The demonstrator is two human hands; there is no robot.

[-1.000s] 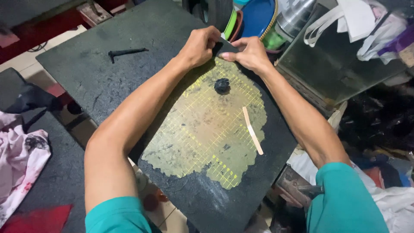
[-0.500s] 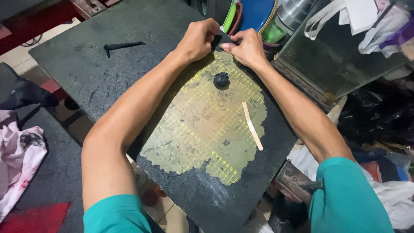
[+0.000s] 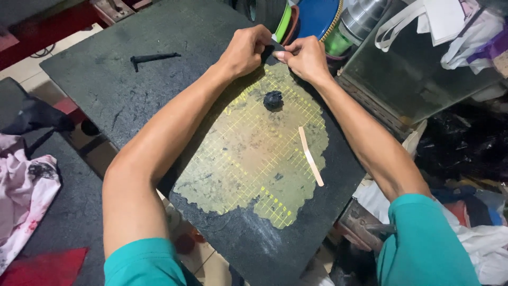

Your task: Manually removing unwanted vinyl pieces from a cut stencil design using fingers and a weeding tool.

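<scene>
**2 hands pinch a small dark piece at the far edge of a worn cutting mat**

The left hand (image 3: pixel 247 50) and the right hand (image 3: pixel 304 57) meet at the far side of a dark worktable (image 3: pixel 100 87), knuckles almost touching. Between their fingertips sits a small dark piece (image 3: pixel 276 46), thin and flat-looking; both hands are closed on it, thumbs and forefingers pressed in from either side. What the piece is made of cannot be told, since the fingers cover most of it.

Just below the hands, toward the person, lies a yellow gridded cutting mat (image 3: pixel 254 159), its surface rubbed and stained and its edges ragged. On the mat, a little under the right hand, rests a small black lump (image 3: pixel 273 100), apart from both hands. Further toward the person from the right wrist lies a pale flat stick (image 3: pixel 310 155), slanted, resting on the mat's right part with its lower end at the mat's edge.

Well off to the left of the left hand, a black tool (image 3: pixel 153 57) with a short cross-piece lies on the bare tabletop. Beyond the hands stand stacked round things in green and blue (image 3: pixel 312 16), with a shiny metal pot (image 3: pixel 365 18) just right of them. Far to the left of the left forearm, a pink stained cloth (image 3: pixel 24 196) lies on a lower dark surface. Both sleeves are teal.
</scene>
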